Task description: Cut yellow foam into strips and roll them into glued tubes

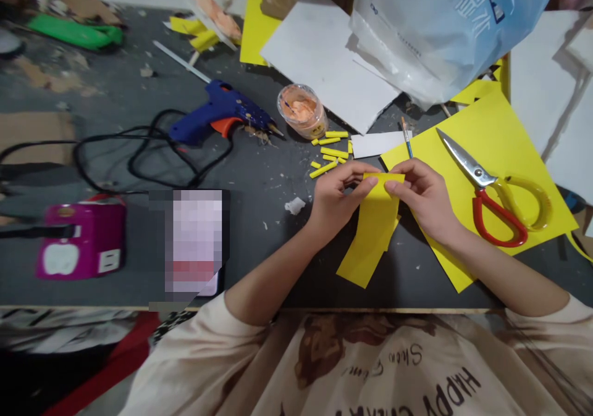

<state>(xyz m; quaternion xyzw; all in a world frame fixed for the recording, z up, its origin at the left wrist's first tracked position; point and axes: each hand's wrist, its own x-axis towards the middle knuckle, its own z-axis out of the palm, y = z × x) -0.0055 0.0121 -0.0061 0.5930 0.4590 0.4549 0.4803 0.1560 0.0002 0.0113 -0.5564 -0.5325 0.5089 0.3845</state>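
A strip of yellow paper [373, 234] hangs between my two hands, its lower end angled toward me. My left hand [338, 194] pinches the strip's top left corner with the thumb on its face. At the top right corner my right hand [421, 197] grips it the same way. The fingers behind the paper are partly hidden. Just beyond my left hand lie several small yellow paper rolls [334, 153]. To the right, a large yellow sheet [491, 150] lies flat, with scissors [479, 175] resting on it, one handle red and one yellow.
A blue glue gun [217, 110] with a looping black cable lies at left, near an open tub of peach-coloured paste [303, 110]. Closer in are a phone [197, 240] and a magenta box [86, 240]. A plastic bag [445, 33] and white board [324, 52] occupy the back.
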